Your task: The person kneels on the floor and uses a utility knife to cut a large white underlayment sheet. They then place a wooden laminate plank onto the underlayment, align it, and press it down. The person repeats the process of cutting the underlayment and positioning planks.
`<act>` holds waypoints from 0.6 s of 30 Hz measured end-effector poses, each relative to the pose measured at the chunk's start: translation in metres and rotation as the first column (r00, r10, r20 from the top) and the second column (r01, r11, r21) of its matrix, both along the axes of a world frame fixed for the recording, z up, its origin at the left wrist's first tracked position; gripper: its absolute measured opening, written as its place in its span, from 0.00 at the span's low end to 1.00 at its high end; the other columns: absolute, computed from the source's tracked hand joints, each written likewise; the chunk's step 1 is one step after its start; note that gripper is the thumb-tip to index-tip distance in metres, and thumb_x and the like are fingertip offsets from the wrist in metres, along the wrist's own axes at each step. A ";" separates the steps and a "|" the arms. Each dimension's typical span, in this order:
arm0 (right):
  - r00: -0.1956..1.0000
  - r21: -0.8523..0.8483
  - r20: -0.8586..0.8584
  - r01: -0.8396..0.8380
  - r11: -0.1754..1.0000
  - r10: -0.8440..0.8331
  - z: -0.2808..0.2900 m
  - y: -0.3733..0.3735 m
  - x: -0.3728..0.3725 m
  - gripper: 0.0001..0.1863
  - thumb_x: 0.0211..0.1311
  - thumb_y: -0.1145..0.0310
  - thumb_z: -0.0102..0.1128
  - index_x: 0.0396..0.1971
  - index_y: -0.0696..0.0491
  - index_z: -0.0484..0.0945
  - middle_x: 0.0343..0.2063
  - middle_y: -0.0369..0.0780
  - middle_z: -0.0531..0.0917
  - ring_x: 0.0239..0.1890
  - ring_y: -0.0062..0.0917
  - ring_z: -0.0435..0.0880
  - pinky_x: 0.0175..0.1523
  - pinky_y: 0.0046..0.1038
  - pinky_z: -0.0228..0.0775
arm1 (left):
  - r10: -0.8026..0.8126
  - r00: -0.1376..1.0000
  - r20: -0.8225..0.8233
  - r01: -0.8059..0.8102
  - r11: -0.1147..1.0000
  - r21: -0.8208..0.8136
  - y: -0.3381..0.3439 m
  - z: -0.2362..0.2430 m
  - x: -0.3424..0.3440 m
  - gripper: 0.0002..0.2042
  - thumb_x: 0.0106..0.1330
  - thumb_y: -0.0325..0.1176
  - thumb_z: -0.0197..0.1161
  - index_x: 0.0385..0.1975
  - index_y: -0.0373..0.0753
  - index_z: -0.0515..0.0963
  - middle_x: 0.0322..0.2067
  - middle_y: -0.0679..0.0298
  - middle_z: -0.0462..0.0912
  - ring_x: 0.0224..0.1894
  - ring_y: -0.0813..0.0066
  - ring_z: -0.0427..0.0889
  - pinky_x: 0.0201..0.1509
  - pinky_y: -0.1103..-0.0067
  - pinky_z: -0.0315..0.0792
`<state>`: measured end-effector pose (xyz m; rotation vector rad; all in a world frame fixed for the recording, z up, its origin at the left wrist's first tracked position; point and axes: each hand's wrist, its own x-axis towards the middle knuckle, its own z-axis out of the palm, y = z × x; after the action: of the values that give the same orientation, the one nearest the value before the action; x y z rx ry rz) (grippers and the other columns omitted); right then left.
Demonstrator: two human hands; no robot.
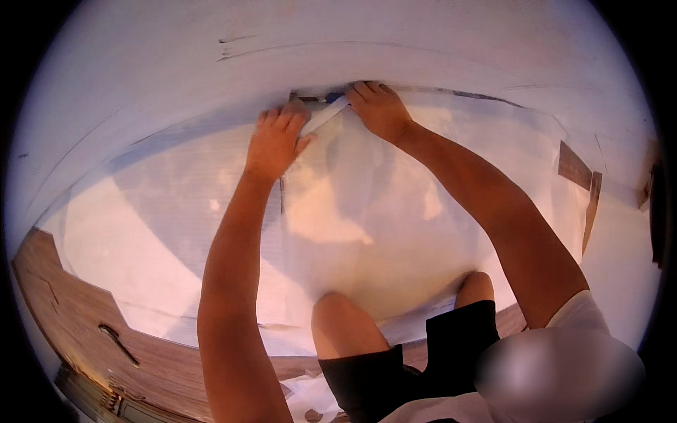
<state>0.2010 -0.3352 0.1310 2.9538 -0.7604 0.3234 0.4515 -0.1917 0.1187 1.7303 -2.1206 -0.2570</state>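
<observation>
A narrow white strip (325,117) slants between my two hands, just in front of the wall base. Curled at the base of the wall, my right hand (381,113) grips its upper end. A small blue thing (333,97) shows beside those fingers; its kind is hidden. My left hand (276,141) is at the strip's lower end, palm down, fingers forward and thumb apart; slight blur softens the fingertips. Under both hands, a pale translucent sheet (233,204) covers the floor. A dark gap or metal piece (305,97) shows at the wall base between the hands.
The white wall (352,49) rises ahead with dark scuffs. Brown wood planks (84,303) lie at the left, with a dark bar-shaped tool (118,344) on them. A wood piece (575,168) is at the right. Crumpled white material (310,396) lies beside my bent knees.
</observation>
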 end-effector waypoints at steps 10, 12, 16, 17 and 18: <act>0.971 0.206 -0.229 0.114 0.972 -0.066 0.017 0.000 0.014 0.13 0.71 0.62 0.59 0.46 0.56 0.78 0.43 0.43 0.83 0.47 0.37 0.85 0.44 0.40 0.84 | 0.033 0.999 0.023 -0.029 0.988 -0.151 -0.027 -0.005 -0.010 0.22 0.66 0.51 0.69 0.60 0.57 0.81 0.64 0.67 0.75 0.66 0.61 0.72 0.69 0.61 0.67; 0.960 0.238 -0.270 0.135 0.962 -0.068 0.019 0.002 0.020 0.14 0.72 0.61 0.58 0.47 0.57 0.78 0.44 0.44 0.84 0.48 0.39 0.86 0.44 0.41 0.84 | 0.047 0.999 0.024 -0.043 0.986 -0.163 -0.023 -0.010 -0.006 0.22 0.66 0.51 0.69 0.58 0.56 0.82 0.65 0.68 0.75 0.66 0.61 0.72 0.69 0.62 0.67; 0.924 0.237 -0.373 0.183 0.954 -0.084 0.034 -0.002 0.021 0.15 0.72 0.63 0.58 0.49 0.57 0.78 0.45 0.46 0.85 0.49 0.40 0.86 0.45 0.42 0.85 | 0.050 0.998 0.030 -0.045 0.987 -0.151 -0.028 -0.009 -0.011 0.20 0.65 0.51 0.69 0.54 0.53 0.84 0.65 0.68 0.75 0.66 0.62 0.72 0.70 0.62 0.66; 0.911 0.243 -0.403 0.204 0.948 -0.093 0.038 -0.003 0.020 0.15 0.72 0.63 0.58 0.50 0.57 0.78 0.46 0.46 0.86 0.50 0.40 0.86 0.46 0.42 0.85 | 0.049 0.999 0.024 -0.045 0.988 -0.149 -0.028 -0.008 -0.011 0.20 0.64 0.51 0.70 0.54 0.52 0.85 0.65 0.68 0.75 0.66 0.62 0.72 0.70 0.63 0.66; 0.903 0.268 -0.419 0.225 0.937 -0.097 0.043 -0.004 0.018 0.15 0.72 0.63 0.57 0.50 0.57 0.78 0.47 0.46 0.86 0.51 0.40 0.86 0.48 0.42 0.84 | 0.048 0.999 0.017 -0.045 0.988 -0.146 -0.028 -0.007 -0.011 0.20 0.64 0.51 0.70 0.53 0.52 0.85 0.65 0.68 0.75 0.67 0.62 0.72 0.70 0.63 0.66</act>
<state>0.2193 -0.3395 0.1737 3.0409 -1.0681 -0.4455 0.4402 -0.2199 0.1114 1.7012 -2.0557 -0.0693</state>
